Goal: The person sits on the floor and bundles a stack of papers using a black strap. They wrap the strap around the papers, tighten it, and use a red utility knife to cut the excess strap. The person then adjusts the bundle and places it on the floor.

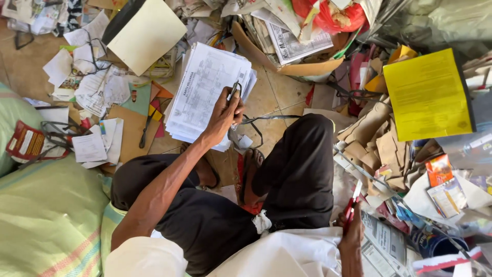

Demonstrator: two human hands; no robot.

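**Paper stack in one hand, red-handled tool in the other**

Seated on the tiled floor (pixel 277 92) with legs folded in dark trousers, the person works amid heaps of waste paper. Their left hand (pixel 225 114) is stretched forward and closed around the lower right edge of a thick stack of printed sheets (pixel 205 92), holding it tilted up above the floor; a dark binder clip (pixel 234 90) stands out between the thumb and fingers at the stack's edge. The stack hangs just beyond the sandalled feet, towards the middle of the floor.

Their right hand (pixel 352 225) is drawn back beside the right knee, near the lower edge of the view, curled shut around a slim red-handled tool (pixel 353 197) whose pale tip points up and away; whether it is a cutter or scissors cannot be told.

Near the far edge of the floor a cardboard box (pixel 302 66) holds newspapers, with a red plastic bag (pixel 338 18) behind it. A yellow folder (pixel 428 95) lies on the right-hand heap over torn brown cardboard. On the left, loose white sheets and a cream folder (pixel 148 36) are scattered, and a pale green woven sack (pixel 46 215) fills the near left corner.
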